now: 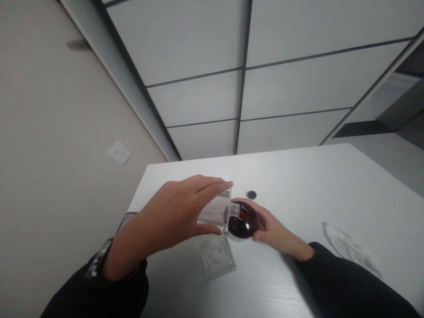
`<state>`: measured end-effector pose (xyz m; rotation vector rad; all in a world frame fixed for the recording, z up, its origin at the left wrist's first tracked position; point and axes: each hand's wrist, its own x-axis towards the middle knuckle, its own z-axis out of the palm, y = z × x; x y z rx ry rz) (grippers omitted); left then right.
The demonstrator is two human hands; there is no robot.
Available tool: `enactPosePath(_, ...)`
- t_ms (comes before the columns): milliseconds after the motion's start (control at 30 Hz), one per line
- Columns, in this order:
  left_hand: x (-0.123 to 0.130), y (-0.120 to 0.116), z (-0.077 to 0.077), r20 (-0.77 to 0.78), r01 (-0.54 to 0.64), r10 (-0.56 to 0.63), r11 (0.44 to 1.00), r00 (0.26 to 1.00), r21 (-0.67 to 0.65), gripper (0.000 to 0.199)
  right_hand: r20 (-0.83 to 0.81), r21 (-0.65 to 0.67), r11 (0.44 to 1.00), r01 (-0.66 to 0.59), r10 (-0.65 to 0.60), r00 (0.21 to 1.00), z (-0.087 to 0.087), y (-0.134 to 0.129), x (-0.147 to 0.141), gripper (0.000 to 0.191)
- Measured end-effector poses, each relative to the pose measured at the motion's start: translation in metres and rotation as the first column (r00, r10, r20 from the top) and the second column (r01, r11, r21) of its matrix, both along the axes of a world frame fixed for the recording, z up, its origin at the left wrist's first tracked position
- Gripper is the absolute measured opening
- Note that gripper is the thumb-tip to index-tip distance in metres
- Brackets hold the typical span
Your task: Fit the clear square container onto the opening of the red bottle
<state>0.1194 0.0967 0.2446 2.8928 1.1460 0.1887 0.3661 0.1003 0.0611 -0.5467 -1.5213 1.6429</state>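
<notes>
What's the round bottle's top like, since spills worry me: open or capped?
Open, it seems: the round bottle shows no cap on top, and a black cap lies on the table.

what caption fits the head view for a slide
Left hand tips a clear bottle neck-down onto a round dark bottle in the right hand

Clear glass bottle (213, 211); glossy dark flask (243, 221); matt tabletop (298, 185).

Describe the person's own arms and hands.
The left sleeve and right sleeve are long and black, ending at the wrists. The left hand and right hand are bare, without gloves. A metallic-looking wristband circles the left wrist; blur hides whether it is a watch.
</notes>
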Motion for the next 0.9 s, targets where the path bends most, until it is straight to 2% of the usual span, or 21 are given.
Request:
enactPosePath(533, 0.0024, 0.0008, 0.0024, -0.048, -0.019, 0.018, 1.0, 0.999, -0.023, 0.085, 0.034, 0.002, 1.0, 0.019, -0.02, 0.999, -0.0003, 0.0003, -0.0001, 0.09)
enactPosePath(900, 0.0036, 0.0005, 0.0069, -0.049, -0.002, 0.001, 1.0, 0.999, -0.019, 0.081, 0.015, -0.008, 1.0, 0.01, -0.01, 1.0, -0.0005, -0.0005, -0.0002, 0.086)
